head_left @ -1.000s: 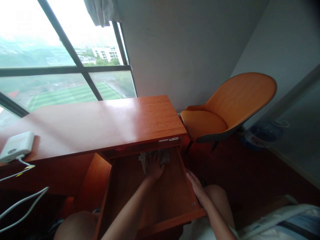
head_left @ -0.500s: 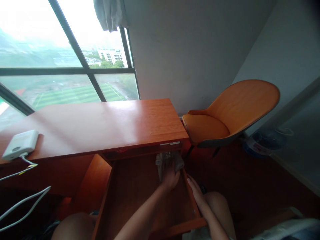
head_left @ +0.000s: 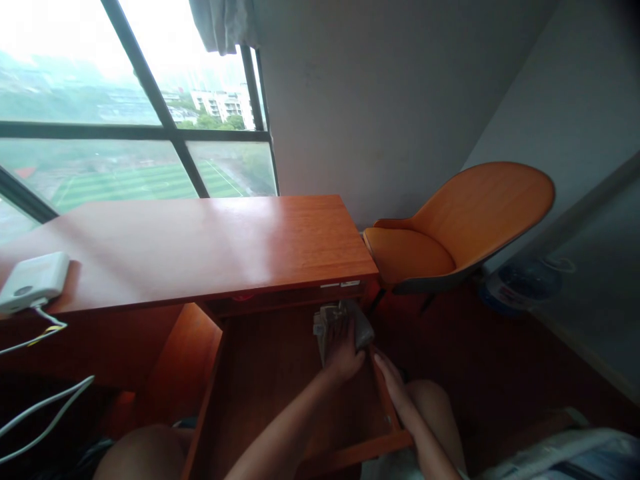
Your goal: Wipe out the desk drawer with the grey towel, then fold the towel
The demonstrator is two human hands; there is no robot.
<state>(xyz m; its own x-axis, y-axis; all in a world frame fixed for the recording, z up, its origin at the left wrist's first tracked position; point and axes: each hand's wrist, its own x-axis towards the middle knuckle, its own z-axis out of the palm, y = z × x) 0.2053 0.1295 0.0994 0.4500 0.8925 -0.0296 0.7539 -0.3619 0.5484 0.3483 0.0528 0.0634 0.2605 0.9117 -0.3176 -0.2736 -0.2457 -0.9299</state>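
Note:
The wooden drawer (head_left: pixel 265 373) is pulled out below the desk. My left hand (head_left: pixel 345 357) reaches inside toward its back right corner. Its fingers are on a clear plastic-wrapped packet (head_left: pixel 363 325), which tilts up against the drawer's right wall; the fingertips are partly in shadow. Beside it, under the same hand, is a pale bundle (head_left: pixel 325 327) in crinkled wrapping, whose contents I cannot make out. My right hand (head_left: pixel 395 383) lies along the outside of the drawer's right wall (head_left: pixel 384 393), fingers stretched out against it.
Above the drawer is the desk top (head_left: pixel 200 247); a white box-shaped device (head_left: pixel 37 280) with a white cable (head_left: pixel 50 417) stands at its left. An orange chair (head_left: pixel 480 227) and a large water bottle (head_left: pixel 520 287) are to the right. My knees flank the drawer.
The clear packet has shifted slightly right and tilted up under my left hand, which has moved a little right too. My right hand stays at the drawer's wall. The view has shifted slightly.

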